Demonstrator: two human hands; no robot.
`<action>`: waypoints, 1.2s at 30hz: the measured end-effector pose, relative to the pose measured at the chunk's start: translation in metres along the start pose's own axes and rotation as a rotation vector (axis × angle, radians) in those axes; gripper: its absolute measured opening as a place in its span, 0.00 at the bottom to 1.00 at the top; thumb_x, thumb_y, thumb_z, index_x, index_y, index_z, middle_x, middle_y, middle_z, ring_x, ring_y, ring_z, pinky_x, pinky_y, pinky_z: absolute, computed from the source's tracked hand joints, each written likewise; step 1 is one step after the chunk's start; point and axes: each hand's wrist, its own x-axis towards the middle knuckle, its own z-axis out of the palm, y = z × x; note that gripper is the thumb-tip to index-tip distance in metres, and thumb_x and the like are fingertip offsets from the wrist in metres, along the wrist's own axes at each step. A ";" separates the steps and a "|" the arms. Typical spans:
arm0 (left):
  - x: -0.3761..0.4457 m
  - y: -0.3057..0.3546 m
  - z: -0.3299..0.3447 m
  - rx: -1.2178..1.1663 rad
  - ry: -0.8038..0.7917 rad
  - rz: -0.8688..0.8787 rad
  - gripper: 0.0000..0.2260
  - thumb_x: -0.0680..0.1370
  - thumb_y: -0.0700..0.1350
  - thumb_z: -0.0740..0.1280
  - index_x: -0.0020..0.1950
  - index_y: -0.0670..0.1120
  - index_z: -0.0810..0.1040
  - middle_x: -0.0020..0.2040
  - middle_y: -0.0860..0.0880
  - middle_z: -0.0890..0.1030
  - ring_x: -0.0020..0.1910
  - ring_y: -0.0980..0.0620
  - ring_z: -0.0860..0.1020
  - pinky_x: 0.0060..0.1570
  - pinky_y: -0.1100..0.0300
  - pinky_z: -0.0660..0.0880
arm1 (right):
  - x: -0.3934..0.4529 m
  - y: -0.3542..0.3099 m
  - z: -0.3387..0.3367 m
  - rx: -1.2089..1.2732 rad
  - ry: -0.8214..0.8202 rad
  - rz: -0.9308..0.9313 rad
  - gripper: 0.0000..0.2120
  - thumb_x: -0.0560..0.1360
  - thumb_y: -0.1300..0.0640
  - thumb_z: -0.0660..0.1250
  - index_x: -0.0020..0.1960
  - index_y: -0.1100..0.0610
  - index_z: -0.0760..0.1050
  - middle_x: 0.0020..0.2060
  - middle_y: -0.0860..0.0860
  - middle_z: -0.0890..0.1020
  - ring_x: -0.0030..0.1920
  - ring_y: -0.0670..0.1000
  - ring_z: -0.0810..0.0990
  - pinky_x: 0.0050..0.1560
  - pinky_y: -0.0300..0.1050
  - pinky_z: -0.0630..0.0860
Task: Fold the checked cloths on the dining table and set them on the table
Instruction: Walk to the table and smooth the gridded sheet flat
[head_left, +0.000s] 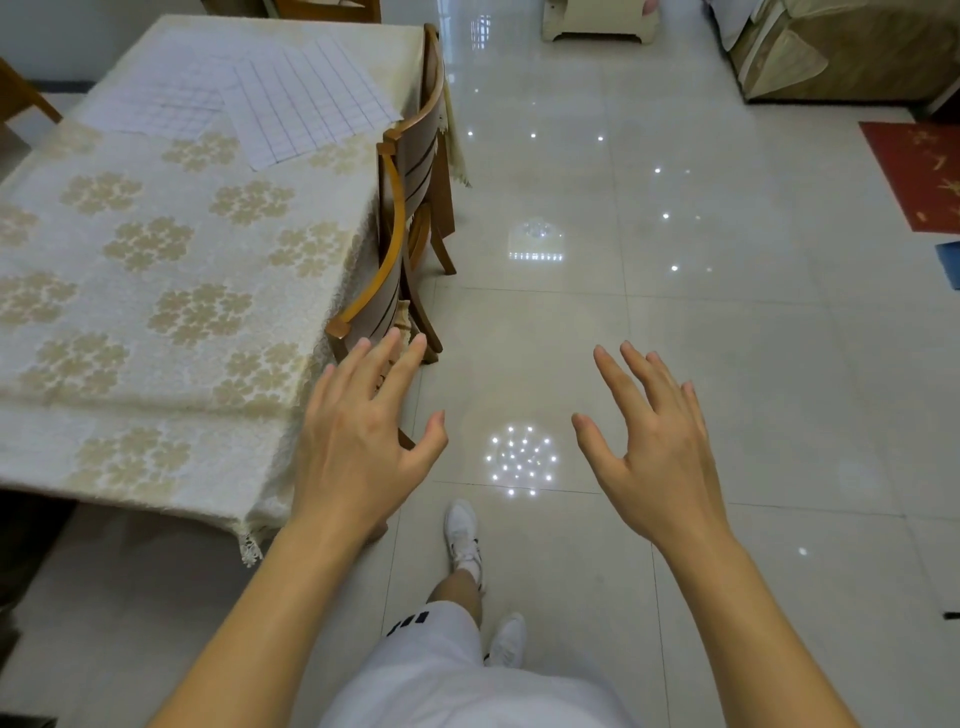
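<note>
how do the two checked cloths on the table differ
The left checked cloth has a finer, fainter grid; the right checked cloth shows larger squares with darker lines. The left one lies roughly square to the dining table; the right one is turned at an angle, and its edge overlaps the left one. Both lie flat, white and untouched at the table's far end.

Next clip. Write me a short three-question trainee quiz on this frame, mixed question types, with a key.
1. True or false: the left hand grips a checked cloth.
2. The two checked cloths lie: A) on the floor, B) overlapping at the table's far end, C) over the wooden chair.
3. Fill in: the right hand hovers over the tiled ____.

Key: 1 false, both hands are open and empty. 2 B. 3 floor.
</note>
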 end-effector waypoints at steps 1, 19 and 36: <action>0.008 -0.002 0.002 0.012 0.002 0.000 0.30 0.76 0.60 0.58 0.77 0.53 0.65 0.77 0.49 0.67 0.77 0.47 0.63 0.73 0.42 0.64 | 0.007 0.000 0.001 -0.008 0.001 -0.001 0.31 0.77 0.38 0.54 0.78 0.45 0.59 0.78 0.48 0.62 0.79 0.52 0.56 0.78 0.58 0.50; 0.206 -0.061 0.026 -0.037 0.011 0.033 0.30 0.76 0.59 0.61 0.77 0.52 0.65 0.77 0.49 0.67 0.76 0.47 0.64 0.74 0.43 0.60 | 0.205 -0.021 0.020 -0.087 0.039 0.000 0.30 0.77 0.39 0.55 0.78 0.46 0.61 0.77 0.49 0.64 0.78 0.53 0.58 0.77 0.60 0.52; 0.319 -0.065 0.062 -0.081 -0.056 0.069 0.30 0.76 0.60 0.60 0.78 0.52 0.63 0.77 0.49 0.66 0.77 0.47 0.62 0.74 0.42 0.62 | 0.300 -0.002 0.031 -0.123 0.012 0.060 0.30 0.78 0.39 0.55 0.78 0.46 0.60 0.76 0.50 0.64 0.78 0.53 0.59 0.77 0.59 0.52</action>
